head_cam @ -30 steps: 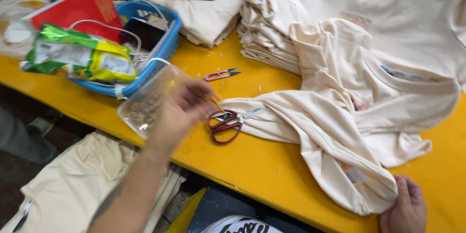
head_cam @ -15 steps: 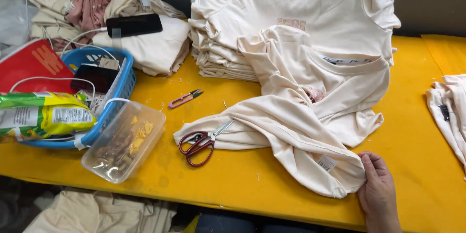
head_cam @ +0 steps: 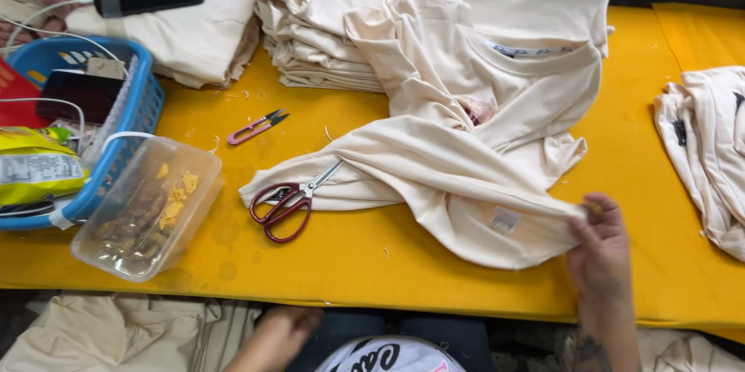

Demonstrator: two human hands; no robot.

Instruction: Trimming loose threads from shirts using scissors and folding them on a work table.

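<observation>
Head view: my right hand (head_cam: pixel 601 252) pinches the lower right edge of the cream shirt (head_cam: pixel 466 147) on the yellow table (head_cam: pixel 644 170). The shirt's long axis runs up and left from that grip. My left hand (head_cam: pixel 279 333) hangs below the table edge, holding nothing I can see, well off. Red-handled scissors (head_cam: pixel 283 205) lie at the shirt's left end.

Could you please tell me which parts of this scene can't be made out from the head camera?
- Left hand: below the table edge, blurred; its grip cannot be told.
- Scissors: blade tips hidden under the shirt.
- Right hand: fingertips hidden in the shirt's hem.
- Basket: cut off by the left frame edge.
</observation>
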